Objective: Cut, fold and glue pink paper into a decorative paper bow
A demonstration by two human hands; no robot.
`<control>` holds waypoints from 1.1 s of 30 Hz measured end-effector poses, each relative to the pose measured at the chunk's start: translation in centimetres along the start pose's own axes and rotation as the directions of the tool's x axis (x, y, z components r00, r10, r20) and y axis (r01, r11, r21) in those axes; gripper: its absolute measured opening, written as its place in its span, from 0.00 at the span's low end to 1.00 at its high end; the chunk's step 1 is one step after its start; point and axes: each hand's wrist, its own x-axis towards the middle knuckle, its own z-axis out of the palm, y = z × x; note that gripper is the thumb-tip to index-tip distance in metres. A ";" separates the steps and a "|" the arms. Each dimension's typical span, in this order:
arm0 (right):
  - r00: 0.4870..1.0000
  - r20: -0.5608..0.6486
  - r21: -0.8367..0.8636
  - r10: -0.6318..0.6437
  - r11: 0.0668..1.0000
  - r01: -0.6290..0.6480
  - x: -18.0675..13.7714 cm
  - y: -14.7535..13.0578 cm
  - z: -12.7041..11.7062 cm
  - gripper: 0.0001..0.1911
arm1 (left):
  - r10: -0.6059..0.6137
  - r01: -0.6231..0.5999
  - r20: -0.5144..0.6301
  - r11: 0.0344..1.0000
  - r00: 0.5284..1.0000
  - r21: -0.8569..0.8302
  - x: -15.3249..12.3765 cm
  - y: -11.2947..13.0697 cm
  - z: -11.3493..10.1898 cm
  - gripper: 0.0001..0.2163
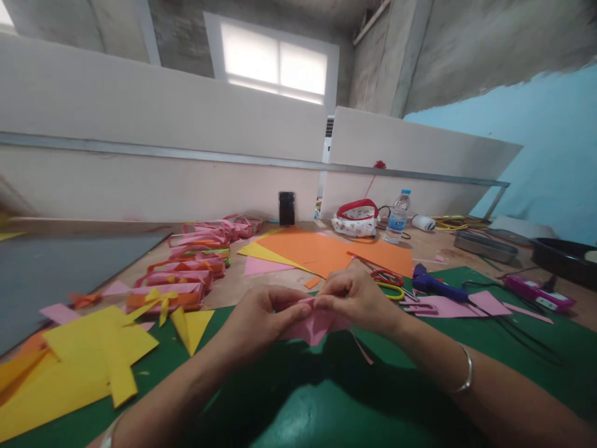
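Note:
A piece of pink paper (313, 328) is pinched between my two hands, over the green mat (298, 404). My left hand (275, 308) has its thumb and fingers closed on the paper's upper left part. From the other side, my right hand (357, 298) grips the same paper, its fingertips almost touching the left ones. The paper looks folded, with its lower part hanging below the fingers; the pinched part is mostly hidden. Beside my right hand lie scissors with yellow and red handles (390, 289). A thin pink strip (362, 348) rests on the mat below.
Yellow paper (79, 358) spreads at left, below a row of pink and orange folded paper pieces (186, 270). Orange sheets (303, 246) lie behind my hands. To the right are a blue glue gun (438, 286), a purple power strip (538, 294) and a water bottle (397, 218).

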 end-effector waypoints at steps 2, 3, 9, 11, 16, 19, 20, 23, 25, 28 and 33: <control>1.000 0.023 0.017 0.016 1.000 -0.017 0.0 -0.1 0.1 0.11 | -0.019 0.019 -0.039 1.000 0.999 0.019 -0.1 -0.1 0.1 0.09; 0.999 0.022 0.020 0.034 0.999 -0.035 -0.1 -0.2 0.1 0.09 | -0.029 0.030 -0.064 0.999 0.998 0.014 -0.1 -0.1 0.2 0.09; 0.996 -0.077 -0.050 0.039 0.998 -0.043 0.0 -0.1 -1.2 0.07 | -0.079 0.076 -0.045 0.996 0.996 -0.048 0.0 0.0 -0.3 0.10; 0.992 -0.114 -0.051 0.048 0.997 -0.054 0.1 0.0 -1.6 0.08 | -0.088 0.086 -0.024 0.994 0.996 -0.061 0.0 0.1 -0.8 0.10; 0.983 -0.152 0.001 0.099 0.995 -0.100 0.1 0.3 -2.0 0.09 | -0.146 0.138 -0.069 0.984 0.987 -0.113 0.0 0.3 -1.7 0.10; 0.977 -0.158 0.069 0.145 0.988 -0.136 0.2 0.6 -1.9 0.08 | -0.143 0.133 -0.071 0.982 0.987 -0.133 -0.1 0.6 -1.7 0.09; 0.971 -0.155 0.114 0.181 0.980 -0.164 0.2 0.8 -1.8 0.09 | -0.144 0.135 -0.047 0.978 0.988 -0.162 -0.2 0.7 -1.6 0.10; 0.948 -0.123 0.263 0.295 0.930 -0.255 0.4 1.6 -1.5 0.09 | -0.145 0.150 0.040 0.933 0.989 -0.328 -0.5 0.7 -1.4 0.19; 0.941 -0.077 0.313 0.329 0.904 -0.291 0.5 2.0 -1.4 0.11 | -0.140 0.152 0.060 0.893 0.988 -0.424 -0.5 0.5 -1.1 0.30; 0.974 0.075 0.258 0.215 0.939 -0.227 0.3 1.9 -1.7 0.16 | -0.164 0.156 0.016 0.902 0.986 -0.401 -0.3 0.0 -0.6 0.31; 0.935 0.338 0.031 -0.108 0.994 0.103 -0.3 0.9 -2.7 0.46 | -0.197 0.201 0.041 0.942 0.980 -0.269 0.0 -0.3 0.0 0.17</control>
